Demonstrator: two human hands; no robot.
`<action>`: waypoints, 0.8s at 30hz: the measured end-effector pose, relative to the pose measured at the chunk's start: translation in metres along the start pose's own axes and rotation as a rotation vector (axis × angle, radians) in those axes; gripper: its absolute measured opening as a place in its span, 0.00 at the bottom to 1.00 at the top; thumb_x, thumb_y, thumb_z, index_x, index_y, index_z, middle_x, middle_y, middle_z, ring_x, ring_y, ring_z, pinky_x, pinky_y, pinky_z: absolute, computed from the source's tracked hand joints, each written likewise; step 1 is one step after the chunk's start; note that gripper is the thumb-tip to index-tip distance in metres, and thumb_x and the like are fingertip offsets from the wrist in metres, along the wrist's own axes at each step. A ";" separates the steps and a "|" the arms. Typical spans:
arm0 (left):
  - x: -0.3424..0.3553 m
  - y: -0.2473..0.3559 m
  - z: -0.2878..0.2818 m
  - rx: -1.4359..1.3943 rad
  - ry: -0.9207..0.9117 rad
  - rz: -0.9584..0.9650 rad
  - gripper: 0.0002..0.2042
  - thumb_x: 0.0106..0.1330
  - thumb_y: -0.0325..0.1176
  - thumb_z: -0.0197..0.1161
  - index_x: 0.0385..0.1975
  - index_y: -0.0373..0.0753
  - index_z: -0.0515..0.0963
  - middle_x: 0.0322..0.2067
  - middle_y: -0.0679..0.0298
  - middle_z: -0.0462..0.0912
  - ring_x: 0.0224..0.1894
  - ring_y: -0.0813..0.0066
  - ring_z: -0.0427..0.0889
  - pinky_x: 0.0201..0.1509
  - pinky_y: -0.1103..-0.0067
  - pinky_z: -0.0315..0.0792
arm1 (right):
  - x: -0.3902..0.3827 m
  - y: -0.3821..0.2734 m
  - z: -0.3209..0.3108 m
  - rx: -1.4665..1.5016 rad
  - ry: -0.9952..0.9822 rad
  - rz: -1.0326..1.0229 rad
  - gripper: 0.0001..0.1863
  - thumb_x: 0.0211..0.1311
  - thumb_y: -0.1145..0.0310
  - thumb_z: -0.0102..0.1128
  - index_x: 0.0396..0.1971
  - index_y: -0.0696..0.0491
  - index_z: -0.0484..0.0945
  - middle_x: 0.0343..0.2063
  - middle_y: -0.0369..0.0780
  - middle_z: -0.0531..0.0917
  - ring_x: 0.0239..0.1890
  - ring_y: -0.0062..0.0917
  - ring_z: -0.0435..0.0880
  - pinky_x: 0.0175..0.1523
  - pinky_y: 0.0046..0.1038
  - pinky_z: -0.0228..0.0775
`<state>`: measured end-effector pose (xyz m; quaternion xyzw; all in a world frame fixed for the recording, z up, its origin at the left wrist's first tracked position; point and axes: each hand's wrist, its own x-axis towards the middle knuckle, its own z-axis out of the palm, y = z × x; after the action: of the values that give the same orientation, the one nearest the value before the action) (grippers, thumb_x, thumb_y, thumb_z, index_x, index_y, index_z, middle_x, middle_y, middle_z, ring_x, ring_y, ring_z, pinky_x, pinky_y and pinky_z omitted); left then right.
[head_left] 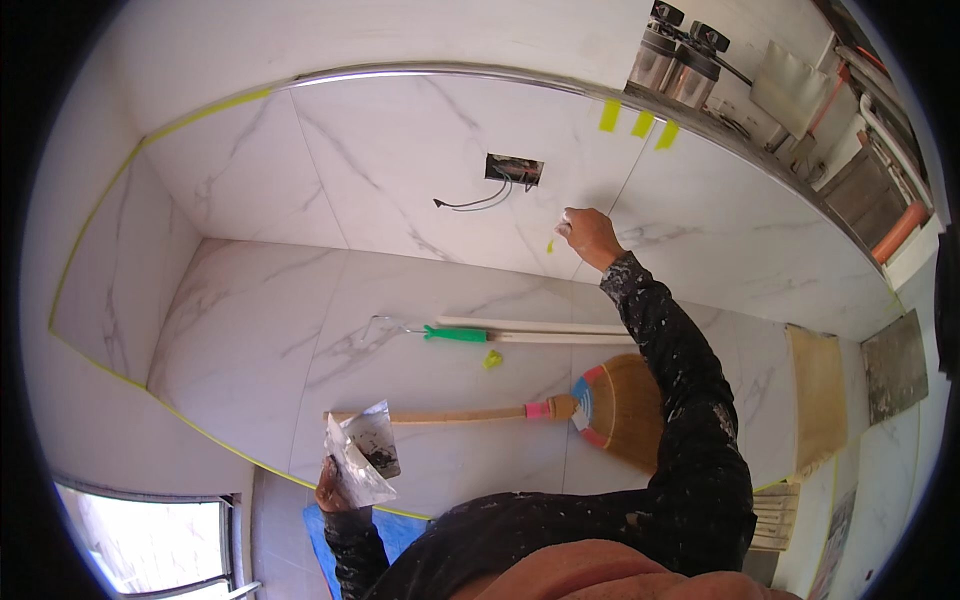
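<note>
My right hand (590, 238) is raised to the white marbled wall tile (420, 170), its fingers pinched together near a tile joint. Something small and white shows at the fingertips, too small to name. Just below them a bit of yellow-green tape (549, 246) is against the wall. Low on the left, my left hand (330, 488) is closed round the edge of a white, bent, sheet-like piece (358, 468). Against that piece rests a grey, smeared flat plate (378, 440); part of it is covered.
On the marbled surface below lie a broom (620, 410), a green-handled rod with a wire end (455, 334) and crumpled yellow tape (492, 359). Wires (480, 203) hang from a wall box (514, 169). Metal canisters (675, 68) stand on the ledge, upper right; yellow tape strips (641, 124) sit below.
</note>
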<state>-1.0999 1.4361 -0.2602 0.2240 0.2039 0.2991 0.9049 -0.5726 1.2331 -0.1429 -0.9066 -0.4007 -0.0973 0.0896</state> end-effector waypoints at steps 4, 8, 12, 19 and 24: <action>0.001 0.001 0.002 0.036 0.041 -0.017 0.24 0.67 0.41 0.51 0.59 0.33 0.66 0.54 0.55 0.74 0.55 0.60 0.74 0.61 0.65 0.67 | -0.003 0.003 -0.020 0.282 0.117 0.081 0.12 0.56 0.65 0.62 0.32 0.57 0.74 0.28 0.48 0.82 0.35 0.44 0.81 0.40 0.37 0.72; 0.002 0.000 0.003 0.033 0.018 -0.008 0.24 0.68 0.41 0.50 0.59 0.33 0.66 0.54 0.54 0.74 0.55 0.61 0.75 0.61 0.66 0.68 | 0.023 -0.002 -0.060 0.392 0.420 -0.027 0.15 0.57 0.68 0.64 0.43 0.57 0.76 0.35 0.46 0.83 0.37 0.33 0.84 0.44 0.28 0.74; 0.004 -0.002 0.003 0.030 0.023 -0.008 0.24 0.68 0.41 0.50 0.60 0.33 0.65 0.54 0.54 0.74 0.56 0.61 0.74 0.61 0.66 0.68 | 0.058 0.006 -0.108 0.124 0.682 -0.005 0.16 0.59 0.66 0.61 0.46 0.56 0.76 0.38 0.47 0.82 0.41 0.40 0.81 0.46 0.33 0.72; 0.003 -0.003 -0.007 -0.017 -0.030 -0.005 0.24 0.68 0.41 0.50 0.60 0.34 0.65 0.54 0.54 0.75 0.55 0.60 0.74 0.61 0.65 0.67 | 0.092 0.021 -0.136 0.028 0.636 -0.095 0.13 0.58 0.70 0.60 0.43 0.58 0.78 0.39 0.47 0.79 0.44 0.43 0.77 0.50 0.34 0.69; 0.003 -0.004 -0.015 -0.032 -0.037 -0.004 0.24 0.67 0.41 0.52 0.59 0.35 0.66 0.53 0.54 0.75 0.55 0.60 0.75 0.61 0.64 0.67 | 0.089 0.020 -0.125 0.043 0.759 -0.124 0.15 0.59 0.69 0.60 0.45 0.56 0.76 0.39 0.46 0.78 0.44 0.41 0.78 0.48 0.35 0.71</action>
<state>-1.1031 1.4394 -0.2756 0.2145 0.1830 0.2962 0.9126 -0.5122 1.2535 -0.0023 -0.7781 -0.3950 -0.4228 0.2443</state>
